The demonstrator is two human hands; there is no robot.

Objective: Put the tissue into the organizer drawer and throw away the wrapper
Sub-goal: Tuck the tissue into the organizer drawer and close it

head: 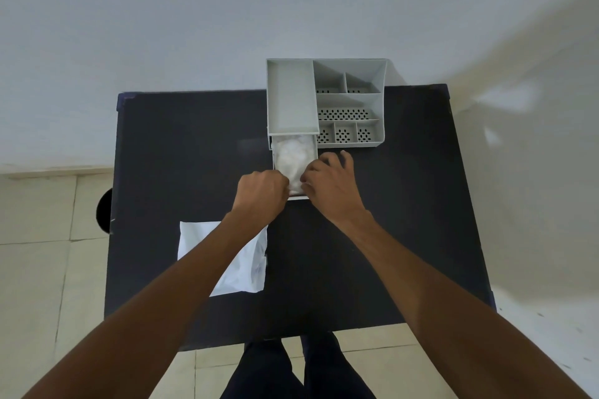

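Observation:
A grey organizer (350, 100) stands at the far side of the black table (181, 152). Its drawer (275, 152) is pulled out toward me. A white stack of tissue (295, 152) lies inside the drawer and fills most of it. My left hand (261, 194) is curled into a fist at the drawer's front left corner, with its fingertips on the near edge of the tissue. My right hand (327, 185) is at the front right, thumb on the tissue and fingers over the drawer's right wall. The white wrapper (243, 269) lies flat on the table, partly hidden under my left forearm.
The organizer's top has several open compartments with perforated floors. A dark round object (104, 210) shows on the floor just past the table's left edge. A white wall runs behind the table, and my legs stand at its near edge.

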